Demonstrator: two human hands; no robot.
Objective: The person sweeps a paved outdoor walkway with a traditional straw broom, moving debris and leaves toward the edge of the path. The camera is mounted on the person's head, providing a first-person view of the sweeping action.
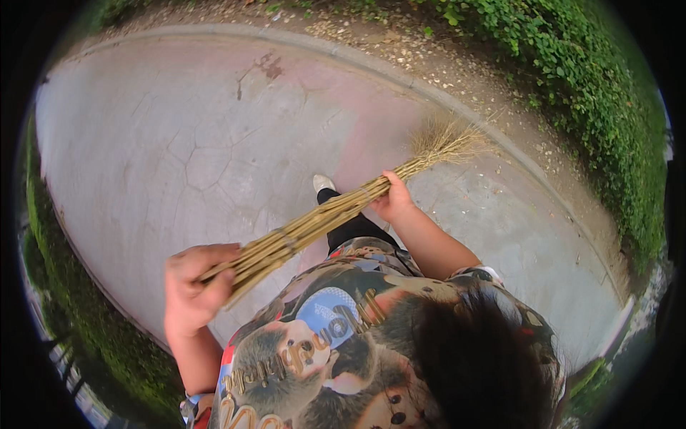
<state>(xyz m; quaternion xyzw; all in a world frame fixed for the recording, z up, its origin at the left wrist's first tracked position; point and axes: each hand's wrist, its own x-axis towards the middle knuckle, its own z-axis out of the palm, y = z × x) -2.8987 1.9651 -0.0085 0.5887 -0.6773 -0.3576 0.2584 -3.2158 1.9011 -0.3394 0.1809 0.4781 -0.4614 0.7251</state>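
A long twig broom (314,221), made of bound yellowish-brown stalks, slants across my body from lower left to upper right. My left hand (199,280) is closed round the thick top end of the stalks. Farther along the bundle, my right hand (394,199) grips it just below the brush. The fine bristles (449,140) fan out beyond that hand, over the pavement near the curb. Two dark bindings cross the stalks between my hands. The fingers of my right hand are partly hidden behind the broom.
Grey and pinkish cracked pavement (207,143) lies under me. A curved curb (400,77) borders soil with scattered dry leaves (371,37). Green hedges (572,79) rise at the right, with another hedge (78,314) at the left. My light shoe (323,182) shows beyond the broom.
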